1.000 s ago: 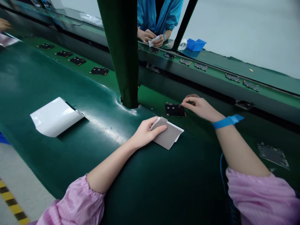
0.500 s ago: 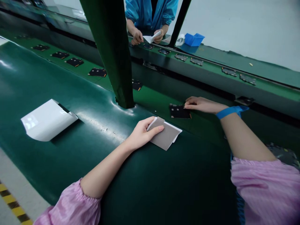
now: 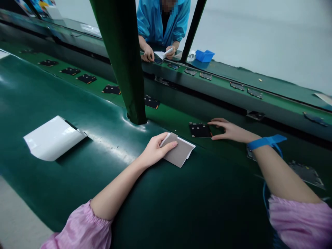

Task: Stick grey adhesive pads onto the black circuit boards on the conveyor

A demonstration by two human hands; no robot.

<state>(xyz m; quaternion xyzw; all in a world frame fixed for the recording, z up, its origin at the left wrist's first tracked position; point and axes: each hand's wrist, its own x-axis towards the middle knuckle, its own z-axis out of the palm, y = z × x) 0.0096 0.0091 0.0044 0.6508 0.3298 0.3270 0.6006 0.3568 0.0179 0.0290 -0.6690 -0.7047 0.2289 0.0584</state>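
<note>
My left hand (image 3: 157, 149) is closed on a thin stack of grey sheets with white backing (image 3: 178, 155), thumb on top, just above the green mat (image 3: 90, 180). Farther right, a flat circuit board with a black cover (image 3: 199, 130) lies on the green belt (image 3: 173, 121). My right hand (image 3: 227, 131) is at that board's right edge, thumb and forefinger spread apart near its corners. Whether the fingertips touch the board, I cannot tell. A blue strap circles my right wrist.
A green post (image 3: 129, 69) rises left of centre. A curled white sheet (image 3: 54, 138) lies on the mat. Several black-covered boards (image 3: 86, 79) sit along the belt; a bare board (image 3: 306, 173) is beyond my right forearm. Opposite, a co-worker in blue (image 3: 163, 27) handles white paper.
My right hand's fingers have gone from pressed together on the board's upper right corner to spread at its right edge. The left hand keeps the grey sheets; the view has shifted slightly.
</note>
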